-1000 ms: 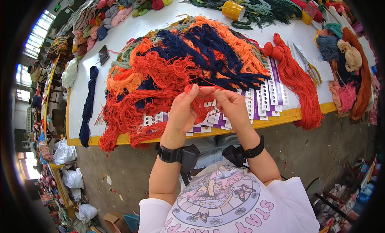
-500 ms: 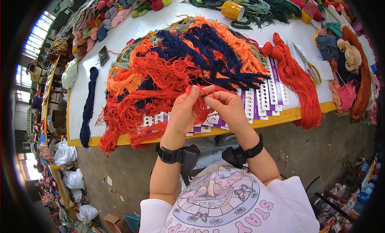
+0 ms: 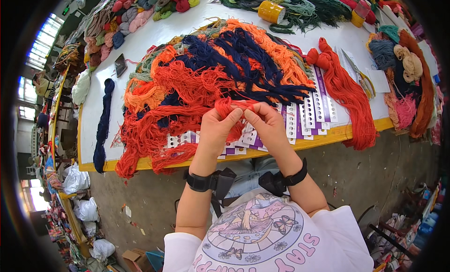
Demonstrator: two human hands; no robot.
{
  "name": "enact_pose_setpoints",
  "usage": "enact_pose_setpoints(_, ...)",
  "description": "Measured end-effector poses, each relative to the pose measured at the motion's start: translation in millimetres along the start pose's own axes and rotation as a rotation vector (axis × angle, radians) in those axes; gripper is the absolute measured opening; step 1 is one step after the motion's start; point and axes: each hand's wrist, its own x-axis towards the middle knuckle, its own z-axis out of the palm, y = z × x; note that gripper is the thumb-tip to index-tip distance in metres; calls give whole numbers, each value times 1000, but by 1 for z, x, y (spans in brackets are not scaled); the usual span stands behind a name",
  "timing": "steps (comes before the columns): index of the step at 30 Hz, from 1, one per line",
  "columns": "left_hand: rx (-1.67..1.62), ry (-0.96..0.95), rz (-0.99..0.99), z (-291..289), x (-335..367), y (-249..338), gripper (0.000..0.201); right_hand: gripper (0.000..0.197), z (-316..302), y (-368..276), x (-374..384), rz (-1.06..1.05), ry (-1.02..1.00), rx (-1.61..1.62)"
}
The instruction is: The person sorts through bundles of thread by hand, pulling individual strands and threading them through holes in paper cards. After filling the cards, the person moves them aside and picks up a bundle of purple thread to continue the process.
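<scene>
left hand (image 3: 216, 127) and right hand (image 3: 266, 124) both pinch red yarn strands (image 3: 233, 108), centre frame | strands thin, tangled, trailing from orange-navy yarn heap (image 3: 211, 80) | hands over yellow table edge (image 3: 328, 137); bare white tabletop (image 3: 187, 26) upper centre, open floor (image 3: 140, 197) below.

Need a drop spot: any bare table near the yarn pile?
Free: white strip between the navy skein and the red-orange pile; patch between the yellow spool and red skein. Crowded: table centre, far edge, right end. Both hands pinch red strands.
</scene>
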Motion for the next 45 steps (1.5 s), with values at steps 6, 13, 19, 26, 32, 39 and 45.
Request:
enact_pose_setpoints(6, -137, 41, 15, -9, 2, -10, 21, 22, -12, -8, 3, 353, -304, 977)
enact_pose_setpoints(13, -494, -143, -47, 4, -3, 6, 52, 17, -5, -5, -2, 178, -103, 189)
enact_pose_setpoints(19, -298, -156, -39, 12, -8, 11, 55, 12, 5, -6, -3, -49, -38, -79)
enact_pose_setpoints(26, -266, -82, -25, 1, -8, 7, 36, 11, -3, -10, -6, 126, -39, 186)
enact_pose_setpoints(32, -218, -28, 51, 7, -8, 7, 24, 9, -3, -10, -5, 201, -103, 355)
enact_pose_setpoints(39, -273, -28, -22, 2, -4, 3, 22, 9, -7, -7, -2, 284, -151, 478)
enact_pose_setpoints(45, -265, -42, 30, -2, -1, -2, 23, 13, -9, -3, -1, 279, -188, 511)
